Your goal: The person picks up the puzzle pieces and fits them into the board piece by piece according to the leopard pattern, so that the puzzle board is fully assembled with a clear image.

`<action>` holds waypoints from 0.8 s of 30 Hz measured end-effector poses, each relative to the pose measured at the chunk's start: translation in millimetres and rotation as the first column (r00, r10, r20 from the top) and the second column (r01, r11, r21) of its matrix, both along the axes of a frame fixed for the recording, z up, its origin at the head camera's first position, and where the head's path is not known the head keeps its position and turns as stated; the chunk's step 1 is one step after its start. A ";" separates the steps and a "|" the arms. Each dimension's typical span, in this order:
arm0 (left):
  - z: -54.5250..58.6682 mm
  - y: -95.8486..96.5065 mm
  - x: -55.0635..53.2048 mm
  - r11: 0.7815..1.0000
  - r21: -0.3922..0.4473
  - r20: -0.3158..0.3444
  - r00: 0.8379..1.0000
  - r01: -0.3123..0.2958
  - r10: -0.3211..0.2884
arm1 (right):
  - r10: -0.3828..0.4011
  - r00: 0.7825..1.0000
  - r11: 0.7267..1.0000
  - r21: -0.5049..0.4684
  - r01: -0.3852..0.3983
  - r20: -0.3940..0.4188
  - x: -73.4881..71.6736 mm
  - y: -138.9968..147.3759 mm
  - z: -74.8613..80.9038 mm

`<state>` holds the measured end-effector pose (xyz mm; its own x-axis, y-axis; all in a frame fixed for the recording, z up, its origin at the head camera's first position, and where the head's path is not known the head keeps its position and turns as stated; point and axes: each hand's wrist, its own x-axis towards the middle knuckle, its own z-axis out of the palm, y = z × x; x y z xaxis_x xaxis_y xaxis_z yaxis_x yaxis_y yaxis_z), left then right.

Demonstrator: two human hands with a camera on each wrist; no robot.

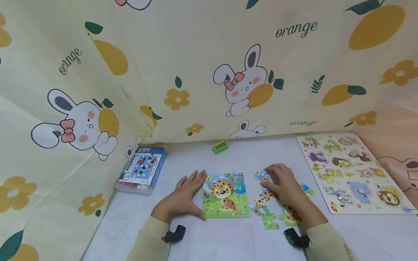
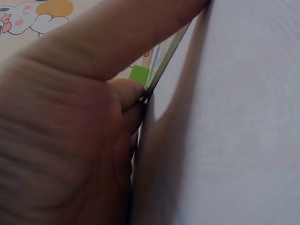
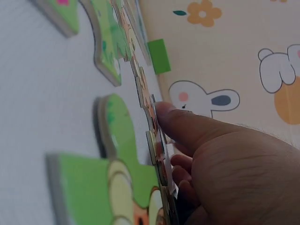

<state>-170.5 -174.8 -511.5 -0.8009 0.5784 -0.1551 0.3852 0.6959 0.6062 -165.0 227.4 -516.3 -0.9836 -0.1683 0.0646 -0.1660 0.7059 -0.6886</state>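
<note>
A square leopard puzzle board (image 1: 225, 195) lies flat in the middle of the table. My left hand (image 1: 186, 197) rests at its left side, fingers spread, with fingertips and thumb near the board's edge. To the right of the board, my right hand (image 1: 284, 185) pinches a blue-topped puzzle piece (image 1: 260, 176) between thumb and fingers. Loose jigsaw pieces (image 1: 270, 220) with green grass and leopard spots lie beneath and around that hand. The right wrist view shows the thumb against the row of pieces, near a larger green piece (image 3: 126, 136); the fingertips are partly hidden.
A green block (image 1: 220, 147) with coloured stripes stands behind the board. At the left is a clear case (image 1: 142, 170) with a blue molecule-model label. An animal peg board (image 1: 356, 174) lies at the right. A printed cloth (image 1: 196, 54) hangs along the back.
</note>
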 end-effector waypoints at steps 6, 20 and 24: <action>0.5 1.1 0.2 1.000 -0.004 0.007 1.000 -0.013 0.013 | -0.036 0.999 0.998 -0.045 0.036 -0.003 -0.7 -2.5 0.9; 1.0 4.0 0.8 1.000 -0.006 0.018 1.000 0.010 -0.010 | -0.076 0.987 0.908 -0.399 0.128 0.145 8.6 -43.3 18.8; -0.4 3.7 -0.4 1.000 -0.006 0.016 1.000 0.013 -0.013 | -0.047 0.975 0.886 -0.442 0.141 0.218 8.3 -69.7 24.0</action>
